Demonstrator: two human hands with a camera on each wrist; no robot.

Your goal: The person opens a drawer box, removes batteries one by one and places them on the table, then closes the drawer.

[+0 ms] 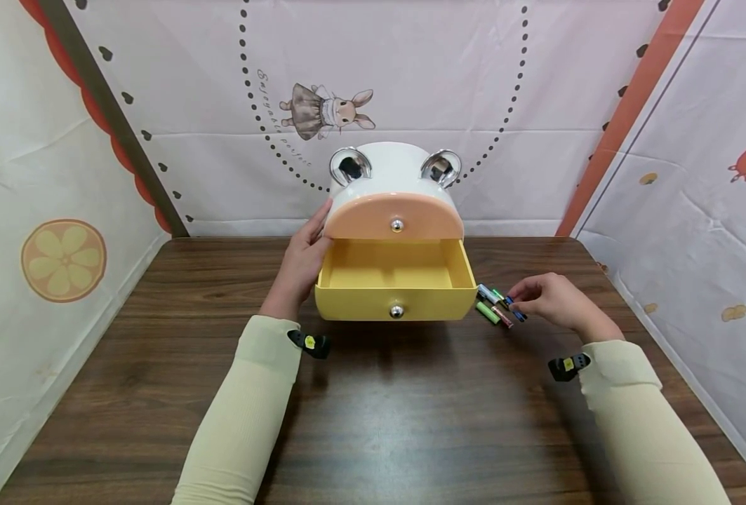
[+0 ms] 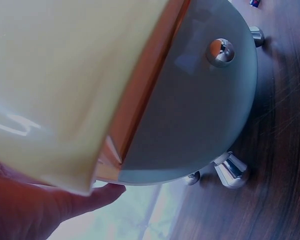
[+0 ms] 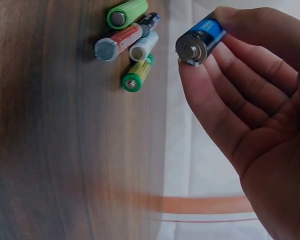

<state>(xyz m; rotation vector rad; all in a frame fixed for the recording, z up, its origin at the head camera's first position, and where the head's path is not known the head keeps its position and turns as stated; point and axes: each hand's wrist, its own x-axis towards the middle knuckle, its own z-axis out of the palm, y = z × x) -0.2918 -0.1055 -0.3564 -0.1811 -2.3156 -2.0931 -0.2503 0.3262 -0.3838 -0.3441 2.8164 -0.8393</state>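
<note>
My left hand [image 1: 300,266] rests along the left side of a small frog-like drawer cabinet [image 1: 394,168], thumb near the front in the left wrist view. The yellow drawer [image 1: 354,305] is pulled out and its inside looks bare. Above it, the orange drawer [image 1: 363,221] is closed. My right hand [image 1: 558,301] pinches a blue and black battery [image 3: 202,37] between thumb and forefinger. Beside it on the table lie several batteries, among them a lime-green battery [image 3: 132,12], a red battery [image 3: 125,40], a white battery [image 3: 144,46] and a green-yellow battery [image 3: 138,75].
The cabinet stands toward the back of the dark wooden table [image 1: 385,421]. A grey-blue lower drawer [image 2: 200,110] with a round knob is closed, and silver feet [image 2: 232,172] hold the cabinet up. Printed cloth [image 1: 442,70] hangs behind and at both sides.
</note>
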